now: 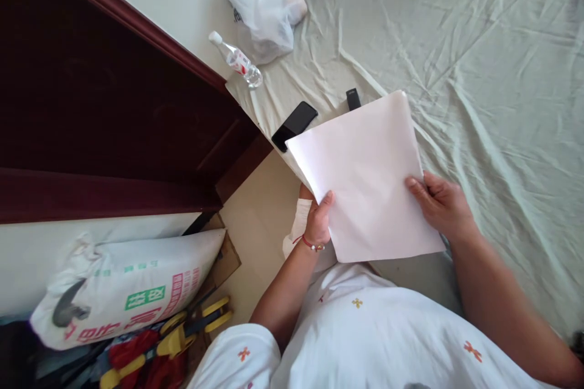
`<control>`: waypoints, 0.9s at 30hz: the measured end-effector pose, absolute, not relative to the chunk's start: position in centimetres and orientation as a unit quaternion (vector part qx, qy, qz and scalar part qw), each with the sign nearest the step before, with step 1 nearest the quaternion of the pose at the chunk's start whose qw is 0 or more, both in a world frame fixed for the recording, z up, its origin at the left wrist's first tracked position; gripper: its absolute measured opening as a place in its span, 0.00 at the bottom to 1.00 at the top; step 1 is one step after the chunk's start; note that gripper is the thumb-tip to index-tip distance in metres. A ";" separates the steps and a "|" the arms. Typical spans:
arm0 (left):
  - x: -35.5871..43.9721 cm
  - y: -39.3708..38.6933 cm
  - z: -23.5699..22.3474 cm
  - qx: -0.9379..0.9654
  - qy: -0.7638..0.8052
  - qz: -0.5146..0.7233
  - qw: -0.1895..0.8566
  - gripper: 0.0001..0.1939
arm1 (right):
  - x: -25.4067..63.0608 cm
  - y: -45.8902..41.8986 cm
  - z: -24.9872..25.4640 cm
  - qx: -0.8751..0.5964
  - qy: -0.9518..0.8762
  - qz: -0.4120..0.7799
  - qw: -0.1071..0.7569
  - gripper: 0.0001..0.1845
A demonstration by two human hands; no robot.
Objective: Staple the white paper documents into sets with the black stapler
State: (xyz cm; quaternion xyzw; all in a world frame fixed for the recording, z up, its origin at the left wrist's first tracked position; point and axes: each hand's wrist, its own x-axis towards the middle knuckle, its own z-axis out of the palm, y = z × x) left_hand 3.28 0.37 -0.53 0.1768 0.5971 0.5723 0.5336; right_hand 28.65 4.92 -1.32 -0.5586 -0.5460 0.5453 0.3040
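Paper — held out before a white shirt | long axis pointing outward, leaning left, I'd say | left hand pinches left edge | right hand pinches right edge — slightly farther out

A bottle and bag sit far left on a creased sheet, beyond a phone, with a sack near left.

two hands, one paper sheaf, one phone, one black object, one bottle, one bag, one sack
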 end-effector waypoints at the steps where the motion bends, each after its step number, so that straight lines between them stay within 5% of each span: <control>1: 3.4 0.4 -0.7 0.199 0.590 0.576 0.529 0.32 | 28.7 4.9 -1.4 -0.556 -0.538 0.552 0.310 0.28; 11: 3.3 0.2 -1.9 0.206 0.745 0.498 0.394 0.34 | 29.5 5.4 -1.1 -0.584 -0.540 0.505 0.334 0.27; 27: 3.6 0.8 -1.5 0.218 0.683 0.563 0.412 0.25 | 30.1 5.8 -0.9 -0.590 -0.565 0.504 0.281 0.18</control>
